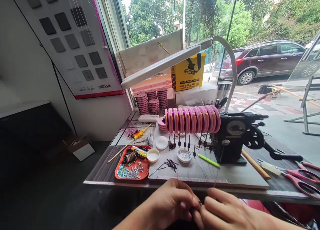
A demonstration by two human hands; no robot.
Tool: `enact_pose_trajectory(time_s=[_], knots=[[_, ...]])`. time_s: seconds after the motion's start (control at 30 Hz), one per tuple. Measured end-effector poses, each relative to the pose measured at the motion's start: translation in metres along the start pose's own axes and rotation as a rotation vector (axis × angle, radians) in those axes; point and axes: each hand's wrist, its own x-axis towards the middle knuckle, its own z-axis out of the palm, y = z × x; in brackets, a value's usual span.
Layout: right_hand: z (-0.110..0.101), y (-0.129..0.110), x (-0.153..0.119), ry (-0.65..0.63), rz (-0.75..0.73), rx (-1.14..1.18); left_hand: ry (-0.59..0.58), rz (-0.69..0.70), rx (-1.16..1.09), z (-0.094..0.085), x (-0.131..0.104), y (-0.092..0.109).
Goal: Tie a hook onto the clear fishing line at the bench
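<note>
A small dark piece [199,203], too small to identify, sits at the near table edge, pinched between the fingertips of both hands. Left hand [172,203] is closed around it in a pinch; right hand [225,210] pinches it from the opposite side. Behind, a row of pink spools [192,119] on the black winding machine [233,136] carries hanging lines with dark weights. Judged part-finished: loose parts remain in the red tray [132,166] and 2 white dishes [184,155].
</note>
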Motion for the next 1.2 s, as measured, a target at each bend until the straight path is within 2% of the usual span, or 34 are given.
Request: enact_pose_trajectory(time_s=[0.07, 0.13, 0.2, 0.23, 0.3, 0.37, 0.43, 0.47, 0.53, 0.6, 0.63, 0.67, 0.7, 0.73, 0.8, 0.83, 0.87, 0.93, 1.0, 1.1, 1.2], knots=[[0.005, -0.001, 0.001, -0.008, 0.021, 0.067, 0.010, 0.028, 0.013, 0.000, -0.003, 0.000], [0.006, -0.002, 0.003, 0.011, 0.064, 0.183, 0.017, 0.120, 0.073, 0.001, -0.008, -0.001], [0.003, -0.001, 0.009, 0.060, 0.196, 0.363, 0.029, 0.302, 0.217, 0.003, -0.014, -0.003], [0.000, 0.000, 0.013, 0.078, 0.312, 0.482, 0.062, 0.429, 0.328, 0.004, -0.017, -0.006], [-0.006, 0.003, 0.024, 0.087, 0.598, 0.778, 0.229, 0.751, 0.604, 0.006, -0.020, -0.014], [-0.009, 0.008, 0.034, 0.092, 0.842, 1.073, 0.512, 1.122, 0.918, 0.006, -0.019, -0.024], [-0.008, 0.013, 0.041, 0.108, 0.964, 1.296, 0.731, 1.443, 1.220, 0.004, -0.016, -0.031], [-0.006, 0.016, 0.044, 0.109, 0.995, 1.366, 0.769, 1.561, 1.352, 0.003, -0.014, -0.032], [-0.002, 0.020, 0.045, 0.083, 1.016, 1.443, 0.738, 1.729, 1.537, 0.001, -0.012, -0.030], [0.000, 0.021, 0.042, 0.046, 0.994, 1.437, 0.626, 1.817, 1.608, 0.001, -0.013, -0.023], [-0.001, 0.020, 0.039, 0.031, 0.981, 1.380, 0.552, 1.783, 1.580, 0.001, -0.014, -0.019], [-0.004, 0.019, 0.035, 0.031, 0.955, 1.279, 0.474, 1.657, 1.488, 0.002, -0.015, -0.015], [-0.007, 0.017, 0.031, 0.039, 0.893, 1.141, 0.397, 1.443, 1.316, 0.003, -0.016, -0.011], [-0.010, 0.015, 0.027, 0.051, 0.774, 0.976, 0.318, 1.149, 1.061, 0.004, -0.017, -0.007], [-0.016, 0.010, 0.019, 0.015, 0.442, 0.618, 0.178, 0.499, 0.455, 0.004, -0.016, -0.001], [-0.018, 0.008, 0.015, -0.017, 0.267, 0.450, 0.120, 0.263, 0.225, 0.004, -0.014, 0.002], [-0.018, 0.006, 0.012, -0.046, 0.119, 0.299, 0.083, 0.130, 0.091, 0.004, -0.012, 0.004], [-0.015, 0.003, 0.008, -0.065, -0.023, 0.077, 0.039, 0.027, 0.003, 0.003, -0.008, 0.006], [-0.010, 0.002, 0.006, -0.018, -0.058, -0.010, 0.022, 0.003, -0.005, 0.003, -0.005, 0.006], [-0.003, 0.003, 0.005, -0.001, -0.068, -0.016, 0.009, -0.025, -0.021, 0.003, -0.004, 0.005], [0.001, 0.002, 0.006, -0.047, -0.081, 0.007, 0.030, 0.016, 0.002, 0.002, -0.006, 0.002]])
